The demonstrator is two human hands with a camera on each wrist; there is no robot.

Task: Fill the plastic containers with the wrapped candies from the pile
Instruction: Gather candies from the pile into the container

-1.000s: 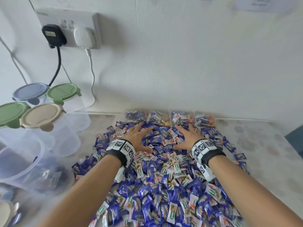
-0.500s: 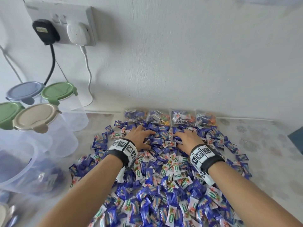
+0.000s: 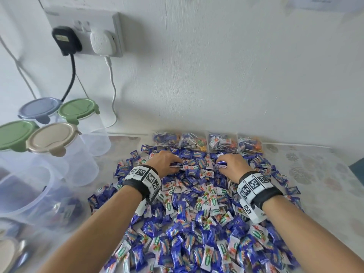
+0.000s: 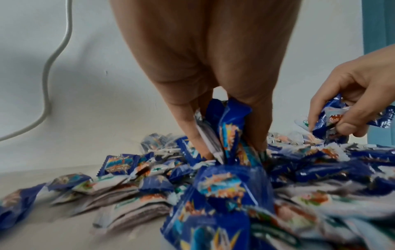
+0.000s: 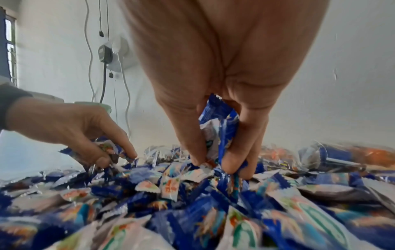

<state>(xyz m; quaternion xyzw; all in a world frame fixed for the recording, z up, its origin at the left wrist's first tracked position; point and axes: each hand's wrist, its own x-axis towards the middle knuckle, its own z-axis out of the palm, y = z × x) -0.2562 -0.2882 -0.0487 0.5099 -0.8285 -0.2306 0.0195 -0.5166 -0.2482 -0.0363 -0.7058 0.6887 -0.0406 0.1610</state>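
Note:
A big pile of blue and white wrapped candies (image 3: 199,209) covers the table in front of me. My left hand (image 3: 173,164) sits at the pile's far part, fingers curled round a bunch of candies (image 4: 224,130). My right hand (image 3: 226,166) is a little to the right of it, also gripping a bunch of candies (image 5: 218,133). Both hands stay low on the pile. At the left stand clear plastic containers: an open one (image 3: 25,192) with some candies inside, and lidded ones with a beige lid (image 3: 52,137) and green lids (image 3: 77,109).
Several clear bags of candies (image 3: 208,141) lie against the white wall behind the pile. A wall socket (image 3: 84,32) with a black and a white plug hangs above the containers, cables trailing down. Patterned tabletop (image 3: 319,174) extends to the right.
Both hands went from lying flat and spread on the pile to curling their fingers together, gathering candies into their grip. The view shifted slightly.

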